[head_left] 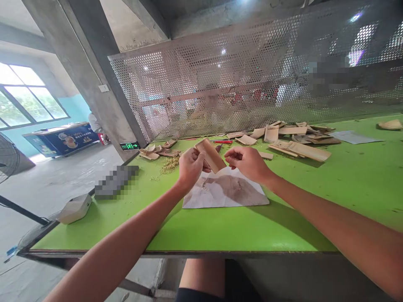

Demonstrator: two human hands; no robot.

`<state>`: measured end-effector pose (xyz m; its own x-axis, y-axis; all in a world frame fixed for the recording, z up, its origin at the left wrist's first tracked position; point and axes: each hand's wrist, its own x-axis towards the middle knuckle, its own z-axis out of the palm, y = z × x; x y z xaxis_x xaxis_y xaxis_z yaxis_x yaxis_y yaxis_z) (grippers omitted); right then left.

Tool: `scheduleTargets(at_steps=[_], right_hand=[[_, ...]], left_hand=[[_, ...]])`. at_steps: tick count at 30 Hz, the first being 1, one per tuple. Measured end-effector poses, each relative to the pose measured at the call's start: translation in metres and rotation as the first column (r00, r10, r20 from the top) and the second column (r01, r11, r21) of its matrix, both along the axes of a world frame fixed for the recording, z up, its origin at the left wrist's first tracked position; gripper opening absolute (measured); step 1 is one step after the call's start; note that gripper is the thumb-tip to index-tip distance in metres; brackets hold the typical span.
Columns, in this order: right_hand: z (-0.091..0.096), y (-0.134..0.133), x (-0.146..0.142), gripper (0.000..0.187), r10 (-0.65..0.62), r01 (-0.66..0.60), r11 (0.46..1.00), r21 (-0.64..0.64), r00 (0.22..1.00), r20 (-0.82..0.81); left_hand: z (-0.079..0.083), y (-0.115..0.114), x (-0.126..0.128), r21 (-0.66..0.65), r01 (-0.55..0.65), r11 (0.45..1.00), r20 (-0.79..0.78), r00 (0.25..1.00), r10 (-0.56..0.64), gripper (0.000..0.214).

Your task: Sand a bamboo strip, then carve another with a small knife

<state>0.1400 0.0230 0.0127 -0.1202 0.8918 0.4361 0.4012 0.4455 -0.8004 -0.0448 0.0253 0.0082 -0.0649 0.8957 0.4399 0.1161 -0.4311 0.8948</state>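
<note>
The left hand (pixel 192 167) is closed on a flat, light-brown strip of bamboo (pixel 210 155), gripping its lower part and tilting it up and to the right. The right hand (pixel 247 163) is apart from the left, its curled fingers (pixel 231 153) just beside the strip; it seems to hold nothing, though the angle makes that hard to be sure of. Directly below both hands, a creased white paper sheet (pixel 225 191) with a brownish stain lies on the green table (pixel 220 228). Left of the sheet are loose dried shavings (pixel 170 165) and curled bamboo offcuts (pixel 157 152). Beyond the sheet, a red-handled tool (pixel 222 141) lies crosswise, and to its right a heap of bamboo pieces (pixel 299 138) spreads along the table, ending near a pale sheet of paper (pixel 355 137). Left of the sheet, a white box (pixel 75 208) sits on the floor below the table edge, and a pixelated object (pixel 115 181) lies at the table's corner. A perforated metal screen (pixel 220 75) stands behind the table and blocks the view past it, while a chest freezer (pixel 61 138) stands farther off by a concrete pillar (pixel 94 79).
</note>
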Motion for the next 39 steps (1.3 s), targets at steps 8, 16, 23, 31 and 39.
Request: scheduleTargets(at_steps=[8,16,23,31,39], right_hand=[[-0.002,0.008,0.005,0.014,0.152,-0.379,0.885,-0.269,0.783,-0.603],[0.001,0.006,0.004,0.013,0.162,-0.513,0.807,-0.293,0.668,-0.726],[0.002,0.004,0.004,0.018,0.164,-0.472,0.829,-0.301,0.719,-0.676],[-0.001,0.004,0.003,0.021,0.171,-0.402,0.876,-0.268,0.776,-0.607],[-0.005,0.003,0.002,0.033,0.198,-0.222,0.960,-0.167,0.968,-0.151]], left_hand=[[0.004,-0.001,0.001,-0.038,-0.011,0.999,0.091,0.996,0.014,0.017],[0.004,-0.002,0.002,-0.032,-0.001,0.999,0.072,0.997,0.004,0.019],[0.003,-0.002,0.001,-0.042,0.010,0.999,0.068,0.998,-0.007,0.019],[0.003,-0.003,0.002,-0.042,0.031,0.999,0.064,0.998,-0.028,0.019],[0.005,-0.009,0.003,0.037,0.118,0.992,0.025,0.993,-0.119,0.026]])
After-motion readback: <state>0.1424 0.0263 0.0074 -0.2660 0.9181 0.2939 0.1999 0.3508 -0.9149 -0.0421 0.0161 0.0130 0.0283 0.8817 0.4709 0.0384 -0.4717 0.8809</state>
